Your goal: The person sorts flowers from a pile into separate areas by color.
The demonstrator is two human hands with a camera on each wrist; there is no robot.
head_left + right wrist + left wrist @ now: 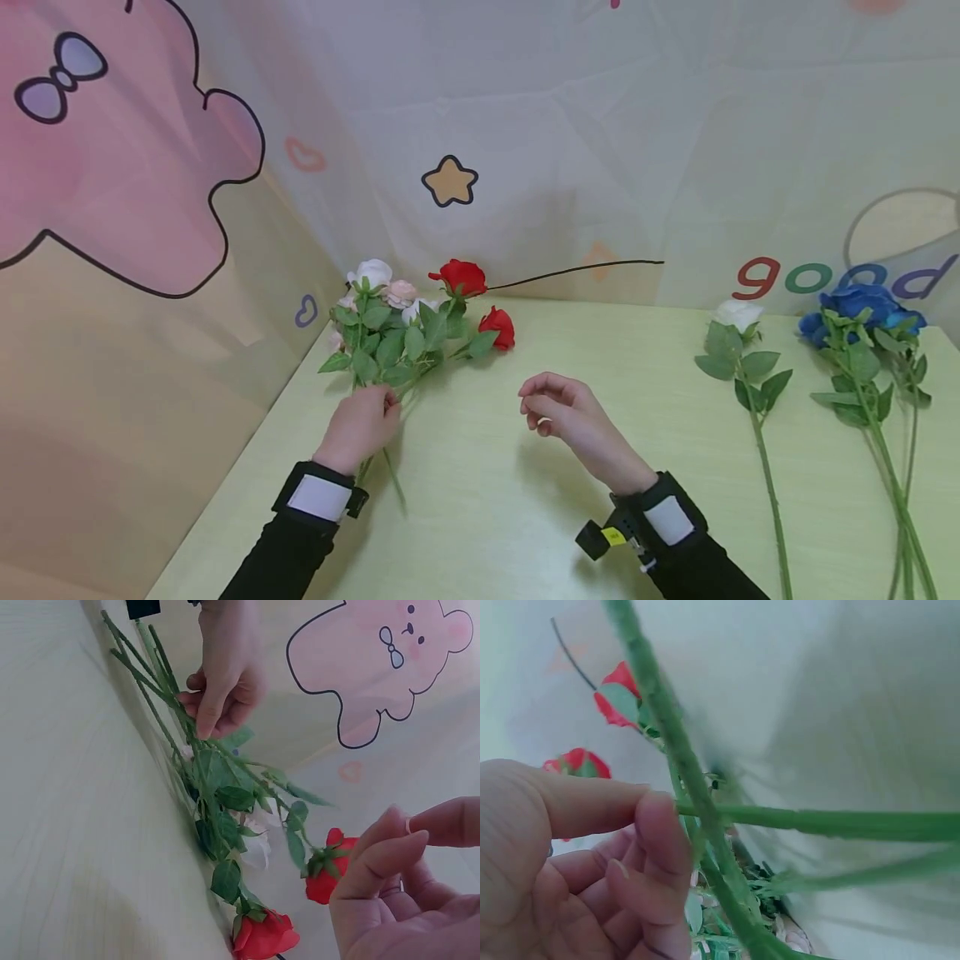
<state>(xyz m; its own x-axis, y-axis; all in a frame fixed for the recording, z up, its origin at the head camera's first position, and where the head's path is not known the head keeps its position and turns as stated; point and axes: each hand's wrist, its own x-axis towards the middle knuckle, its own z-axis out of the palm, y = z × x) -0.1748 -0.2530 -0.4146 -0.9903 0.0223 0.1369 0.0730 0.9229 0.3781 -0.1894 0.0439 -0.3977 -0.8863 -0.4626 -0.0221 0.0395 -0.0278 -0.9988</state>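
Observation:
My left hand (363, 427) pinches a green rose stem (780, 818) between thumb and forefinger, at the lower part of a bunch lying at the table's back left. In that bunch are a red rose (459, 277) at the back, another lower to its right, a white rose (369, 272) and pale pink blooms, among green leaves (390, 346). Other stems cross close to the left fingers in the left wrist view. To the right of the bunch, my right hand (564, 408) hovers above the table with loosely bent fingers, holding nothing.
On the right of the table (480, 517) lie a single white rose (738, 314) on a long stem and several blue roses (862, 310) with crossing stems. A printed cloth (540, 167) hangs behind and at the left, close to the flower heads.

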